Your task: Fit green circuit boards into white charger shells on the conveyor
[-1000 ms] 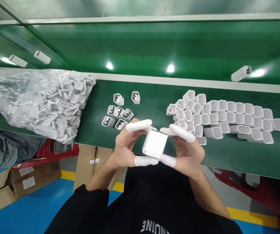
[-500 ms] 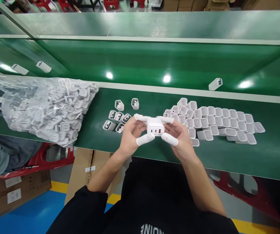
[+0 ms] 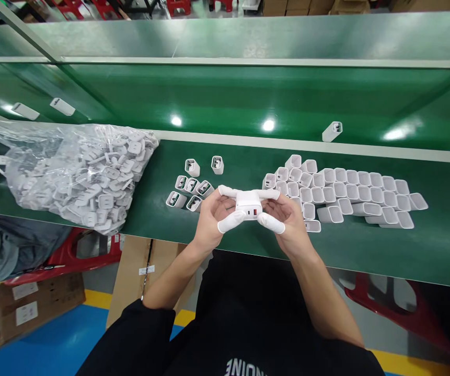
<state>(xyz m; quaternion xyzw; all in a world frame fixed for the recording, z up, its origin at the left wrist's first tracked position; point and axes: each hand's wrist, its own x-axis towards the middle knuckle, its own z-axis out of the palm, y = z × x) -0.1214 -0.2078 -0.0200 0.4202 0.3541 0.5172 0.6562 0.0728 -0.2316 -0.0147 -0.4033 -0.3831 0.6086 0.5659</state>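
Between my two hands, above the front of the green table, is a white charger (image 3: 249,201) with small ports and one red port on the face toward me. My left hand (image 3: 214,215) grips its left side with thumb and index finger. Its right side is pinched the same way by my right hand (image 3: 290,218). White finger covers sit on the gripping fingertips, and the left thumb hides part of the port face. Left of my hands stand several white housings (image 3: 191,184) with parts showing inside. A large group of open white housings (image 3: 340,194) lies to the right.
A clear plastic bag (image 3: 91,172) full of white pieces lies on the table's left. Beyond a pale rail runs a green belt (image 3: 217,99) carrying a few housings, one a white housing (image 3: 332,131). A person's sleeve (image 3: 1,245) is at the left edge, near a red stool (image 3: 91,256).
The charger has tipped, so its port face shows less and its top shows more. My left thumb now covers more of the ports. Housings on the belt have shifted left.
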